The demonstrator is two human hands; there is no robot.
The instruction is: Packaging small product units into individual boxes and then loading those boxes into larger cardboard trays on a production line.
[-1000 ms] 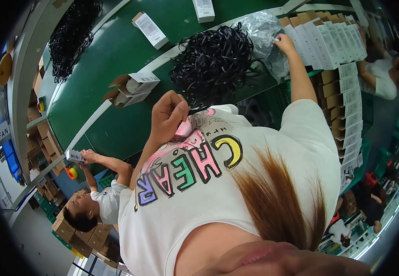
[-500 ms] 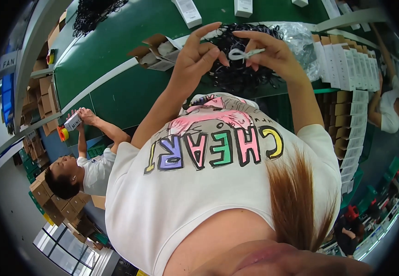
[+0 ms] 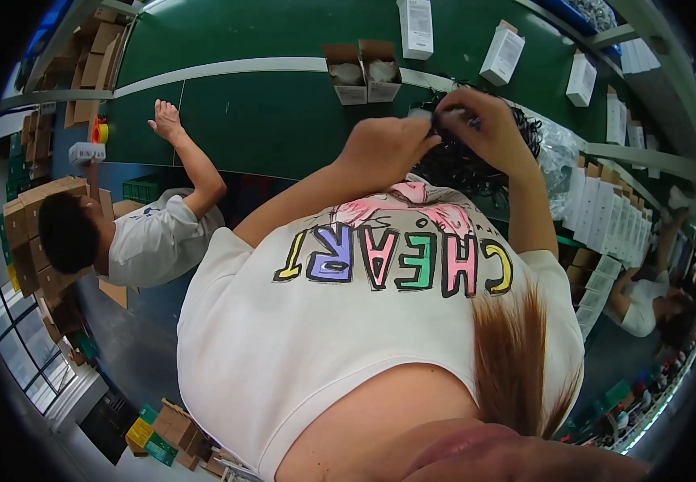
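Note:
My left hand is closed, its fingers curled. Just beyond its fingertips shows a whitish bit of the white cable, mostly hidden in the hand. Bent inward and meeting it, my right hand has its fingertips pinched beside a small dark blurred bit; what they hold I cannot make out. Under and behind both hands lies a tangled heap of thin black cords. Two open small cartons with whitish wrapped contents stand just beyond my left hand.
Clear plastic bags lie right of the cords, beside a row of white boxes. More white boxes stand on the green table. At left a co-worker reaches an arm over the table, near a tape roll.
My hands have come together, and the white cable loop my right hand held is now mostly hidden between them. The view has shifted. The co-worker's one hand has moved over the table.

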